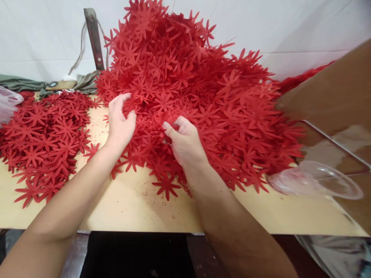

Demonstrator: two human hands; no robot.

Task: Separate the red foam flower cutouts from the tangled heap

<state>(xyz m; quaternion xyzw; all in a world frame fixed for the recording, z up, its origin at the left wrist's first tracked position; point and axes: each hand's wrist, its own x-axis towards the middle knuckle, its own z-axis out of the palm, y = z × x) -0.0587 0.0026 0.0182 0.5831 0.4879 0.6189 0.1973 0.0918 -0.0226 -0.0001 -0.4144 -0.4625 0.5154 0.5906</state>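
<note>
A tall heap of red flower-shaped cutouts [232,104] with long narrow petals fills the middle of the table. In front of it my right hand [185,137] pinches a red flower cutout [165,119] between thumb and fingers; whether it is one layer or several I cannot make out. My left hand [121,119] is at the heap's left side, thumb and fingers curved apart with a gap between them. Nothing shows clearly in its grasp. A lower pile of the same red cutouts [43,131] lies to the left of my left hand.
The pale yellow table [121,208] has its front edge near my body. At the right stand a brown cardboard box [333,92] and a clear plastic container [333,181]. A metal strip [94,38] leans at the back by rumpled cloth [87,83]. A plastic bag [10,100] sits far left.
</note>
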